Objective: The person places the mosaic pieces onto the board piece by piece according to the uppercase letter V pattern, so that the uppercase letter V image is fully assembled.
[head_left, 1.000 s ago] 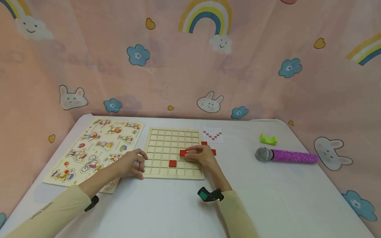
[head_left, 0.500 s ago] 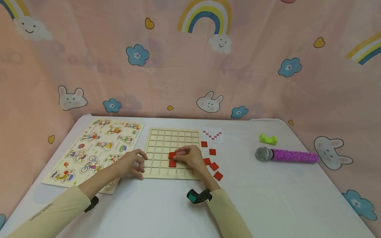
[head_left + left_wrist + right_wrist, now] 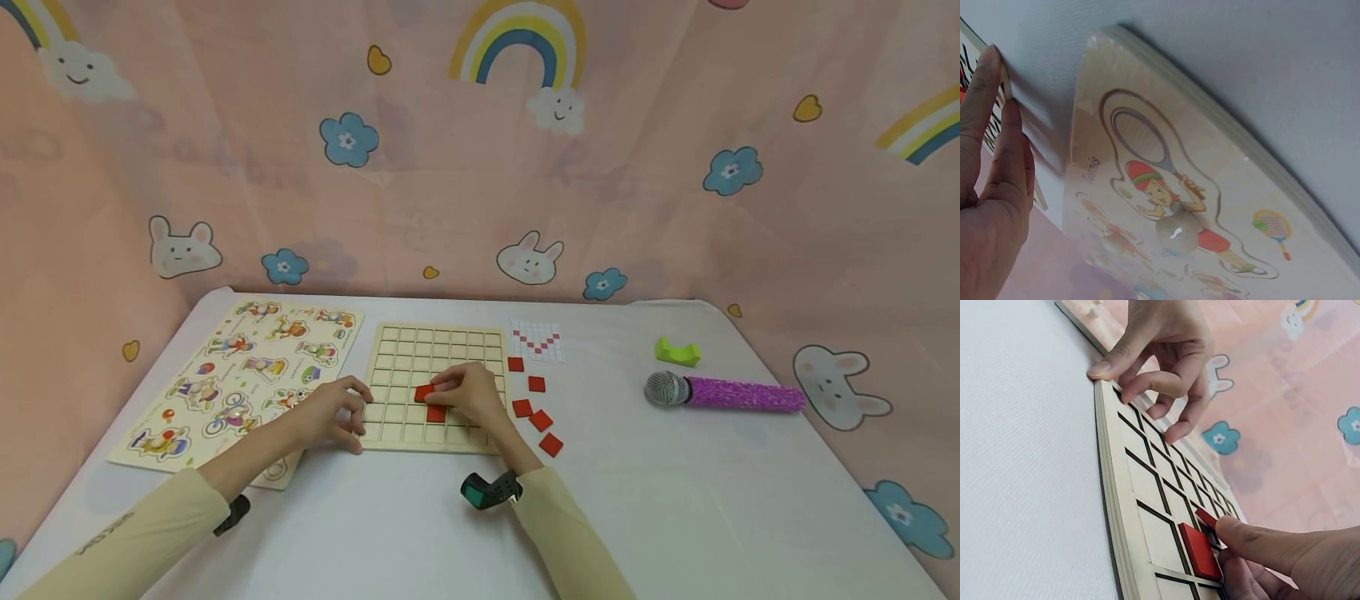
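Observation:
My right hand [image 3: 474, 392] pinches a red square tile [image 3: 423, 393] between thumb and fingers, just over the wooden grid board [image 3: 393, 432]. In the right wrist view that tile is tilted, one edge low by a square. Another red tile [image 3: 436, 413] sits in the square diagonally nearer me. My left hand [image 3: 330, 414] holds the board's near left corner, thumb on the front edge and curved fingers along the left side; the right wrist view shows this left hand [image 3: 1169, 356] well. Several loose red tiles [image 3: 536, 384] lie right of the board.
A small card [image 3: 537, 341] with a red V pattern lies behind the loose tiles. At left is a picture puzzle board [image 3: 225, 367], partly under the left forearm. A purple microphone [image 3: 742, 394] and a green holder-like piece [image 3: 677, 352] rest at right. A printed cloth backdrop [image 3: 420, 192] stands behind.
My right hand has carried the red tile leftward across the board, from a right-hand square to above the seated tile, slightly left of it, and tilted it. My left hand has stayed put.

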`<state>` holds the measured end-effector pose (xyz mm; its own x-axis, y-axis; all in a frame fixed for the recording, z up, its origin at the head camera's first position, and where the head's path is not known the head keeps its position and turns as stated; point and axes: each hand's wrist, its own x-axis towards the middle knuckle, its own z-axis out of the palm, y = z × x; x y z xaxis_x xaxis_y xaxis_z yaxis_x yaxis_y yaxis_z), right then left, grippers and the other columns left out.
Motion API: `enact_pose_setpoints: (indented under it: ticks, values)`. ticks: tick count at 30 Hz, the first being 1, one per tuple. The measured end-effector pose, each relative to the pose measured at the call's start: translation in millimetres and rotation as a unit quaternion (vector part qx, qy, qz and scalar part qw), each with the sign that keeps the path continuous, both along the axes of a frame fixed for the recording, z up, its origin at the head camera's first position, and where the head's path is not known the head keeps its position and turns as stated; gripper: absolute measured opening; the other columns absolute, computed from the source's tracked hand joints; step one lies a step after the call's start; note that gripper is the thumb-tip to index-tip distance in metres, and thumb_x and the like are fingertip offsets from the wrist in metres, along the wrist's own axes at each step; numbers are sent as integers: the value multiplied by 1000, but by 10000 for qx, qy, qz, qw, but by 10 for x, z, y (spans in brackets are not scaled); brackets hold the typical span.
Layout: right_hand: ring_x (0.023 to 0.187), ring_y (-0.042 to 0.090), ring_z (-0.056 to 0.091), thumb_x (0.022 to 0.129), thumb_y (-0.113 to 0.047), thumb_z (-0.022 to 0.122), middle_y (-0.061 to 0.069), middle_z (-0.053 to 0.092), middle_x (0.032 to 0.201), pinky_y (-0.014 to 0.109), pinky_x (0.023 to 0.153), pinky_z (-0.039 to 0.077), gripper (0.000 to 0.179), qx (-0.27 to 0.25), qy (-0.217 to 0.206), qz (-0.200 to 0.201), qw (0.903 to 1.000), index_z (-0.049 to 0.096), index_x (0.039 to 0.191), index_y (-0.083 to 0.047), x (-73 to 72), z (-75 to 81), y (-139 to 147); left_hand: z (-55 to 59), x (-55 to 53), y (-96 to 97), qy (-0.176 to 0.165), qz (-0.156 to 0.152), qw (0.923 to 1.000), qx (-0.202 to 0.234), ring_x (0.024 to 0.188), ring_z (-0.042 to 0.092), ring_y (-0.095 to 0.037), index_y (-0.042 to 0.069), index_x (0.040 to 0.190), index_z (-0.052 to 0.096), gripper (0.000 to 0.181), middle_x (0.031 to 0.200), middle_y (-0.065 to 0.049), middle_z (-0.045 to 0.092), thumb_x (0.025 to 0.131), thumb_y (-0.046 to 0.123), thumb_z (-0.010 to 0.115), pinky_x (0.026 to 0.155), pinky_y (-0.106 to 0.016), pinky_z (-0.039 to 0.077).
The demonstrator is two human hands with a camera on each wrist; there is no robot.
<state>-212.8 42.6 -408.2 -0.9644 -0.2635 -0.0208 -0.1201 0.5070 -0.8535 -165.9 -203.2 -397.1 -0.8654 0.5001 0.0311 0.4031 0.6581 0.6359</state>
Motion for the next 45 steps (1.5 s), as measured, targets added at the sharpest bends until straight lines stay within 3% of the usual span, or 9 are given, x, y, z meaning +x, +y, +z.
enact_pose_setpoints:
  ticks: [5,15,21,26,33,39,45]
  values:
    - [77,15,67,75,-11,81,7,72,80,28,74,53,25,-35,42,102,9999,72,96,-1,-8,16,-12,9,-3,6,2,4,10000,-24,106,53,-31,14,62,59,28,113,-9,56,61,6,86,88,-41,40]
    - [83,16,67,78,-11,79,8,72,82,28,77,51,26,-179,-323,261,9990,69,100,0,-29,9,-15,3,3,11,7,26,10000,-4,105,54,-31,14,61,58,29,113,-9,56,61,5,86,86,-41,40]
    - [86,18,68,81,-8,75,11,72,92,28,78,53,28,-738,-567,255,9953,67,107,2,0,54,140,4,21,23,30,3,10000,-14,105,54,-31,13,61,58,29,114,-10,56,61,5,86,86,-41,40]
    - [92,20,68,84,-8,72,14,71,101,29,81,52,32,-1065,-703,285,9914,64,113,3,6,89,410,34,35,32,66,14,10000,-60,104,54,-31,13,62,58,28,114,-11,56,61,5,86,83,-39,40]
    - [100,20,65,86,-12,71,14,68,112,29,86,51,39,-1116,-1078,5,9879,60,121,1,69,72,956,30,15,45,27,2,10000,-81,105,54,-32,13,62,58,28,114,-11,56,62,5,85,85,-40,40]
    - [108,24,62,90,-16,67,16,62,122,31,91,49,43,-749,-1138,-62,9907,55,128,0,208,71,1407,3,-13,40,-10,26,9999,-148,104,54,-31,13,62,58,28,114,-10,56,62,6,86,85,-40,40]
    - [105,26,63,87,-13,70,19,62,120,27,88,50,46,-434,-933,99,9946,53,127,3,301,13,1771,-18,-18,11,0,19,9999,-122,104,53,-30,14,62,58,29,113,-9,56,62,6,86,85,-41,40]
